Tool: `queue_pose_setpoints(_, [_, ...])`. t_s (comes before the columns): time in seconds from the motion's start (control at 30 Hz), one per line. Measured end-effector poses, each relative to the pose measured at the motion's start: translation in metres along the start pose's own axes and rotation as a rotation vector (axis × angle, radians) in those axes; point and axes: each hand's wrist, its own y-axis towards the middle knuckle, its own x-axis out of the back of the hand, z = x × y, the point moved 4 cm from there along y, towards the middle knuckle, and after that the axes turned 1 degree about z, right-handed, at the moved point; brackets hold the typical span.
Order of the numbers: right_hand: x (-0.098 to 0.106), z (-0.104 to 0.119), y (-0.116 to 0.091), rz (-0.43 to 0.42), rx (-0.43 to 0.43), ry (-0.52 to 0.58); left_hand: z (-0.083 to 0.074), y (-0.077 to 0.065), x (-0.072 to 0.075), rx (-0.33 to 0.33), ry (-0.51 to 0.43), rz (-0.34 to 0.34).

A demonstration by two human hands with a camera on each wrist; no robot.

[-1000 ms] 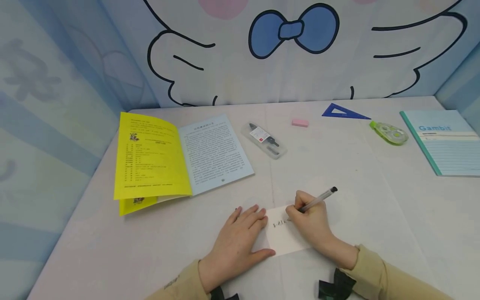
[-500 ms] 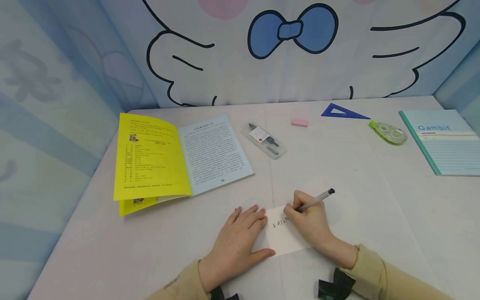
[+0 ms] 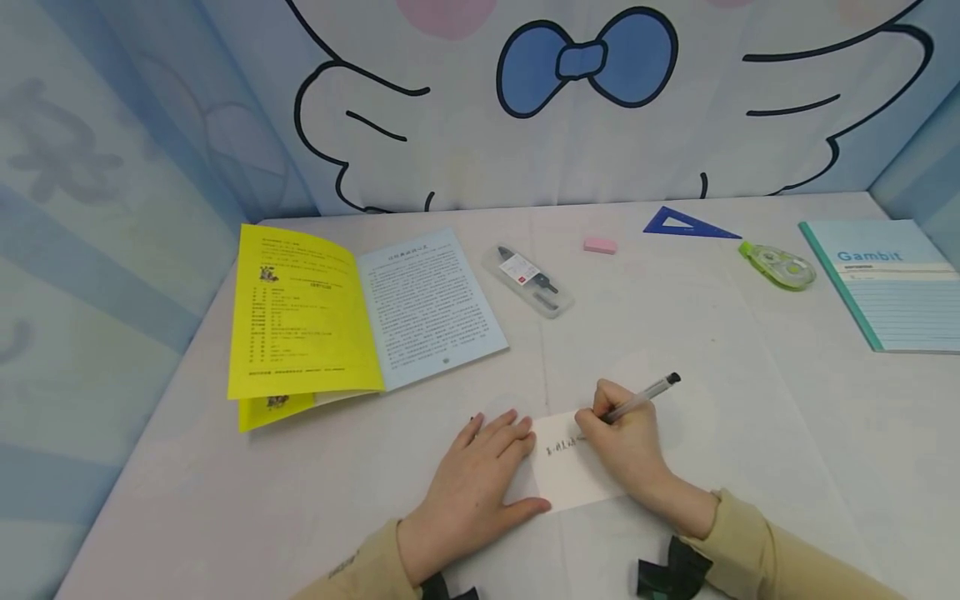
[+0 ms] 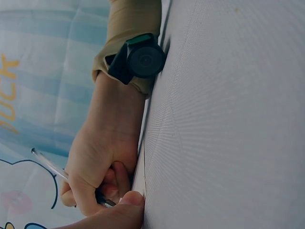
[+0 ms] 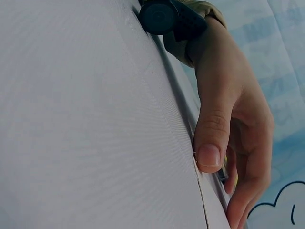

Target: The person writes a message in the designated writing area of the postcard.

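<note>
Through the head view I saw the right grip (image 3: 626, 437) curled around a pen (image 3: 651, 392), black end tilted up, over a slip of paper (image 3: 567, 482) lying flat on the bench (image 3: 720, 467). The left grip (image 3: 476, 487) lay spread and held nothing, its thumb touching the paper's near left corner. I judged the pen light and stiff, its smooth barrel perhaps slippery, so best pinched low, close to the tip. The paper looked thin, easily creased or slid; I favoured flat fingertip pressure along its edge over pinching.
</note>
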Motion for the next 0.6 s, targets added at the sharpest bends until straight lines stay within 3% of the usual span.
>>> queue_pose_setpoints(0.4, [0.0009,-0.0004,0.001,0.018,-0.038,-0.033,0.0002,0.0002,-0.0002,-0.009,0.004,-0.015])
queue_pose_setpoints(0.6, [0.0001,0.0003,0.0007,0.031,-0.061,-0.03,0.0005,0.0003,-0.001,0.004,-0.011,0.008])
